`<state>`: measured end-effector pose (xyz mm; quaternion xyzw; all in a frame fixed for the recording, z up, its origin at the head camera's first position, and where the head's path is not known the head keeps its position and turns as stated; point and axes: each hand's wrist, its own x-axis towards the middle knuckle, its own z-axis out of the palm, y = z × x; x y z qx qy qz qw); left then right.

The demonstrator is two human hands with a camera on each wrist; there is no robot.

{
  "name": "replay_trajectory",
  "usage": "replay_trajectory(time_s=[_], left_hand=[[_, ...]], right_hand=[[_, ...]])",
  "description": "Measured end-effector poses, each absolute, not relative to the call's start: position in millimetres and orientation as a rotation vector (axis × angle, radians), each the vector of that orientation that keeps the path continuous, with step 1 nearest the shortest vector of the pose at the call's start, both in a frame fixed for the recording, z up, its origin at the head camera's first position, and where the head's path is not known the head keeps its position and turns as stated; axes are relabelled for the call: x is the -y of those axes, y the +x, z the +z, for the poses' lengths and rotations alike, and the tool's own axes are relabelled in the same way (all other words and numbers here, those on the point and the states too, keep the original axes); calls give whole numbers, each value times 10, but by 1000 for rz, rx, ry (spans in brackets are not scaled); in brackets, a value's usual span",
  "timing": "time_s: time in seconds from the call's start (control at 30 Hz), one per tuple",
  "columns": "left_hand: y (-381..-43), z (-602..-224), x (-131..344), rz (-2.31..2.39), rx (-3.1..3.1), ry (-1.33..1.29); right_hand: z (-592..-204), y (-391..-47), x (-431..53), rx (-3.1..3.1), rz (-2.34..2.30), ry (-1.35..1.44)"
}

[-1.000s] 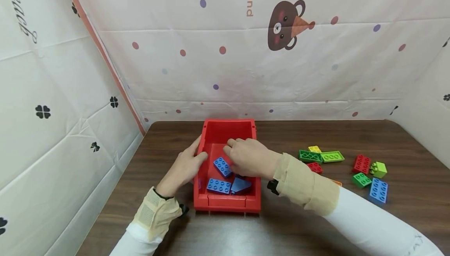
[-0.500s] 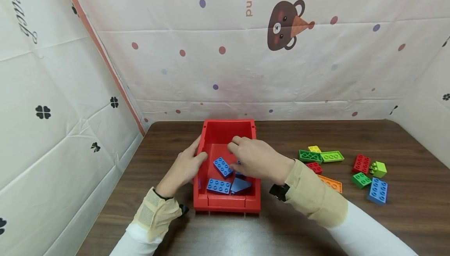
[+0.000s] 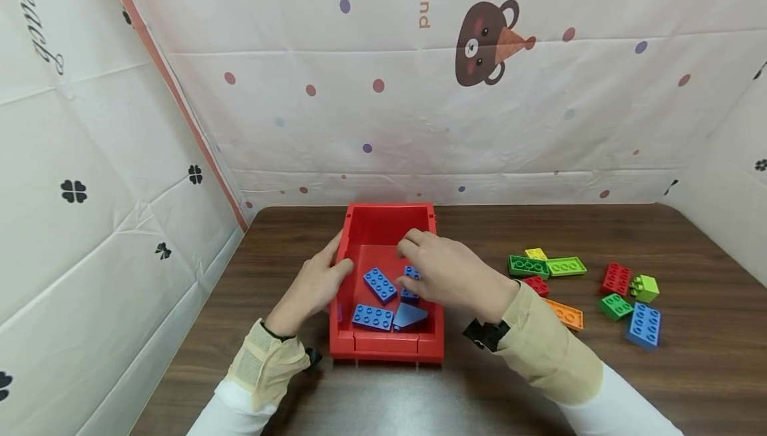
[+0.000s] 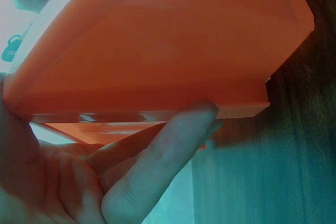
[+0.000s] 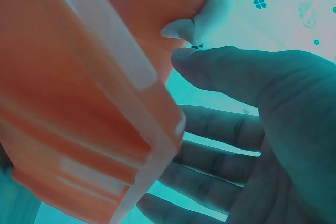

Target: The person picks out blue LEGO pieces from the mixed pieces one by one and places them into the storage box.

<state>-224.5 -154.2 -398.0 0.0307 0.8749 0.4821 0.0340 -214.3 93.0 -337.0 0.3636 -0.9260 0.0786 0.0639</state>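
A red box (image 3: 386, 346) stands on the table with several blue pieces inside. My left hand (image 3: 311, 289) grips its left wall, the thumb over the rim; in the left wrist view the fingers (image 4: 168, 156) are bent round the wall's edge. My right hand (image 3: 449, 273) hovers over the right wall, with the thumb and fingers apart and nothing between them. Partly behind its fingers lies a blue studded brick (image 3: 409, 295). Left of that is a tilted blue brick (image 3: 380, 285); nearer the front are another blue brick (image 3: 373, 317) and a sloped blue piece (image 3: 410, 315).
Right of the box lie green, lime, yellow and red bricks, with an orange plate (image 3: 564, 313) near them. Farther right sit a red brick (image 3: 616, 279), a lime piece (image 3: 644, 288), a green brick (image 3: 616, 307) and a blue brick (image 3: 644, 325). Patterned cloth hangs behind the table.
My right hand has drawn back to the right and its fingers have spread, uncovering a blue brick in the box. The orange plate has come into sight. My left hand has stayed put.
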Motion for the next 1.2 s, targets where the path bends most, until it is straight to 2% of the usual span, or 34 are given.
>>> replay_trajectory(time_s=[0.4,1.2], left_hand=[[-2245,-3976,1540,1486,-2687,93],[-2237,-3974,1547,1483,-2682,87]], right_hand=[[-3347,-2017,-1047,2761,275,1073],[-3375,-1979,-1524,2817,379,845]])
